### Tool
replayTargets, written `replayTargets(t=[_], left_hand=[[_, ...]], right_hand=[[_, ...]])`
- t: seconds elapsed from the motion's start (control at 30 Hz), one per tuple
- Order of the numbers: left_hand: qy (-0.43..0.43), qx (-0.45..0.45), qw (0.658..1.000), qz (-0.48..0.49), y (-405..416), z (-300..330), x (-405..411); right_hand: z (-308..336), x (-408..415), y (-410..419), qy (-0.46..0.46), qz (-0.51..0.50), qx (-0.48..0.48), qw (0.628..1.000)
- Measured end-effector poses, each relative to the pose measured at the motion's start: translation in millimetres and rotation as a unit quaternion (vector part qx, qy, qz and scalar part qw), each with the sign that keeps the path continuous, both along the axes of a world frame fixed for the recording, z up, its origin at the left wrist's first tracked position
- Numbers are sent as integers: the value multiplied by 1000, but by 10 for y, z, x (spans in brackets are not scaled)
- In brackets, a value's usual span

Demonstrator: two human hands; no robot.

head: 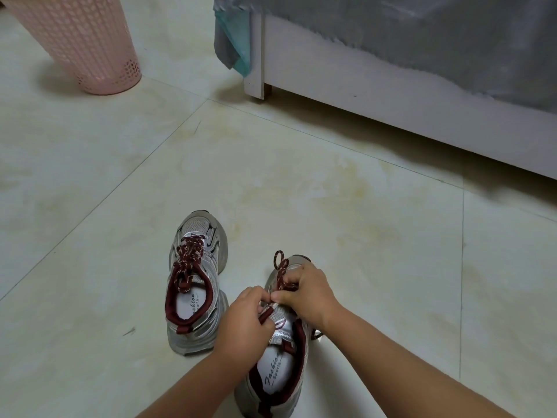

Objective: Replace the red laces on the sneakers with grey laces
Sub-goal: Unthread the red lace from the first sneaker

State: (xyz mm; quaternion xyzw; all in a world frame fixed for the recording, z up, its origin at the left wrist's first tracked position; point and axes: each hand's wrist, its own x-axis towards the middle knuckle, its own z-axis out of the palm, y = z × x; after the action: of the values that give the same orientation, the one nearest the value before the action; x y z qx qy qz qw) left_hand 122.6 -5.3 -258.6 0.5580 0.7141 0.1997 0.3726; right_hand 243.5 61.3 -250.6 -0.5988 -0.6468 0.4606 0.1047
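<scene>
Nearest the camera stood the right sneaker (271,378), heel toward the person, on the tiled floor (361,236), with both forearms reaching over its opening. The left hand (244,321) had its fingers curled and pinched the red lace (281,274) close to the tongue, where a lace end showed beside the thumb. The right hand (304,294) lay just beyond it, fingers bent, pinching the same lace at the upper eyelets; a small loop of lace stood up past its knuckles. The two hands almost touched.

Just beside it, toward the floor's left side, the left sneaker (196,282) stood, its own red lace fully threaded and tied. A pink basket (81,43) stood toward the far left corner, and a white bed frame (391,116) with a grey cover ran along the far right. No grey laces were in view.

The lace looked like soft, round, woven cord: light, limp, and likely to bunch or twist rather than slide on its own. It would probably be best taken close to each eyelet and drawn out a short length at a time, since a long pull could snag at the crossings. The stiff tip seemed the surest place to pinch when feeding it back through. The sneaker looked light enough to shift under a tug, so one hand might need to steady it.
</scene>
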Motion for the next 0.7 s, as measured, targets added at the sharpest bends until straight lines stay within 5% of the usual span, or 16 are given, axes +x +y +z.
replayTargets(t=[0.13, 0.27, 0.37, 0.5, 0.6, 0.7], left_hand=[[-8, 0, 1000, -1, -5, 7, -2], [-18, 1, 1000, 5, -12, 12, -11], [-15, 3, 1000, 10, -22, 0, -17], [-19, -2, 1000, 16, -23, 2, -13], [11, 3, 1000, -6, -6, 22, -2], [64, 39, 995, -72, 40, 37, 55]], right_hand=[[24, -9, 13, 80, -96, -43, 991], [142, 104, 151, 255, -305, -158, 904], [264, 271, 291, 296, -379, -167, 860], [288, 455, 285, 1, -226, -134, 965], [290, 422, 153, -206, -106, -178, 956], [188, 397, 7, -253, -74, -132, 955]])
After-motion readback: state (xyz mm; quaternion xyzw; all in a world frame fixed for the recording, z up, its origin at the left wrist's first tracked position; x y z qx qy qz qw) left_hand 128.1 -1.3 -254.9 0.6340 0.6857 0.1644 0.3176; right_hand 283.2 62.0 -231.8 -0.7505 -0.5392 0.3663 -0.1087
